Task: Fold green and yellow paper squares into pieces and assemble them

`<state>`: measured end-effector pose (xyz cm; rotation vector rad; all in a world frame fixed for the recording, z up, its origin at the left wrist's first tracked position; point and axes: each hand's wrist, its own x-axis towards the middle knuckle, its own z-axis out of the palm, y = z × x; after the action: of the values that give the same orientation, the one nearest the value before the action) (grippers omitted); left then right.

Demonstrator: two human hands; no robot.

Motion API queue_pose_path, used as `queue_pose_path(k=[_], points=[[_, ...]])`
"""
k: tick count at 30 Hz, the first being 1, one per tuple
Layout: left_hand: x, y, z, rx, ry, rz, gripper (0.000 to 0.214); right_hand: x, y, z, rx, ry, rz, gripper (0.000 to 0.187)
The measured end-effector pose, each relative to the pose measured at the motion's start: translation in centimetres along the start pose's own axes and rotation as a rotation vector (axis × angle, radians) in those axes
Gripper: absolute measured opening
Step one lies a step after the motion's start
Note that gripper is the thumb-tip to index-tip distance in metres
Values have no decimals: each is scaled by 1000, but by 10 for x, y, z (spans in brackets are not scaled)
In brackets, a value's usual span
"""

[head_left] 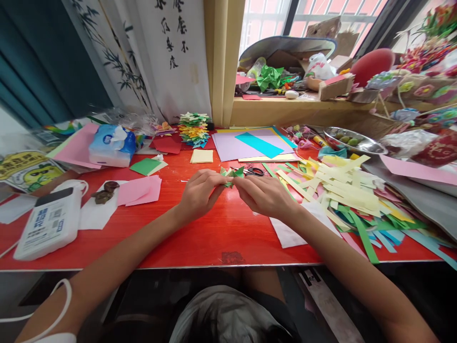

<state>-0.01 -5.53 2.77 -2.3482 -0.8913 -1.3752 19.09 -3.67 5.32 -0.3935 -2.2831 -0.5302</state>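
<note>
A small folded paper piece (232,175), green and pale yellow with pointed tips, is held between my two hands above the red table. My left hand (203,194) pinches its left side, fingers closed. On the other side my right hand (266,194) grips it with bent fingers. The fingers cover much of the paper. Just behind my right hand lie scissors (255,171) with dark handles. Farther back stands a stack of folded paper pieces (194,128) in green, yellow, orange and blue.
Paper strips (350,190) heap on the right, near a metal bowl (353,140) of green fruit. Coloured sheets (228,145) lie at the back. Pink paper (141,190), a tissue pack (111,145) and a white box-like device (50,221) are on the left of the red table (221,238).
</note>
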Motion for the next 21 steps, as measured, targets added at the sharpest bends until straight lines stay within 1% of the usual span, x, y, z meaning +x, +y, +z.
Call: queue_pose_path(k=[5,7,9,11,16,18,21], points=[[1,2,0,-4,16,-53,21,0,0,-1,311,19,210,28],[1,2,0,-14,15,-67,21,-1,0,0,395,21,266,23],[1,2,0,-26,5,-76,23,-1,0,2,408,20,291,15],[0,1,0,-28,-2,-75,23,-2,0,5,352,26,271,12],[-3,1,2,-22,-1,-63,19,-3,-1,10,134,1,109,17],[-3,2,3,-43,-15,-129,15,-3,-1,8,163,-19,123,18],[-1,4,2,-175,-55,-362,12,-1,1,4,364,-46,260,25]])
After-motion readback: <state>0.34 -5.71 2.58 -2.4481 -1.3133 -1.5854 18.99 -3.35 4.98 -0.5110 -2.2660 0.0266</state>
